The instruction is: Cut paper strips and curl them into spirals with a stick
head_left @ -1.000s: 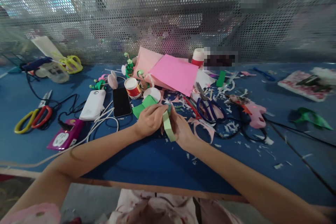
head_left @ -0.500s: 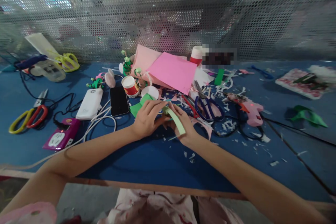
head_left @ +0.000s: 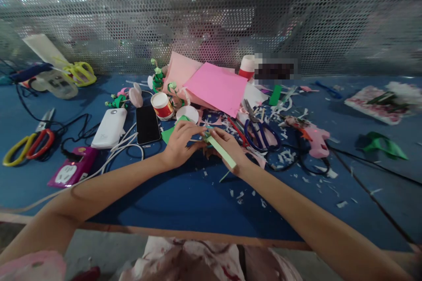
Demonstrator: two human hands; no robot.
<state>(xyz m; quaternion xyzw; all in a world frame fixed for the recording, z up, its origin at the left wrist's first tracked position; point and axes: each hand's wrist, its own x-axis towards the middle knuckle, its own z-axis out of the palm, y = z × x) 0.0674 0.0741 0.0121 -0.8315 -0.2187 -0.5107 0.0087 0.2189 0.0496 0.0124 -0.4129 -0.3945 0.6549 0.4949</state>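
Observation:
A pale green paper strip (head_left: pixel 222 151) runs from between my fingertips down across my right palm. My right hand (head_left: pixel 229 145) is closed on its upper end. My left hand (head_left: pixel 183 141) is closed in a pinch at a thin light stick (head_left: pixel 195 141) that points toward the strip. The two hands nearly meet over the blue table. Behind my left hand lies green paper (head_left: pixel 167 134). Just beyond are a white round disc (head_left: pixel 187 114) and a red and white tub (head_left: pixel 162 106). Blue-handled scissors (head_left: pixel 262 135) rest right of my right hand.
Pink paper sheets (head_left: pixel 219 88) lie at the back. To the left are a black phone (head_left: pixel 148 125), a white power bank (head_left: pixel 110 128), a purple socket (head_left: pixel 73 167) and red-yellow scissors (head_left: pixel 29 145). A pink glue gun (head_left: pixel 318 141), cables and paper scraps are on the right.
The green strip has gone from curved to straighter, and its free end sits slightly lower and to the right. My left hand has moved slightly left, and a thin stick now shows between the hands.

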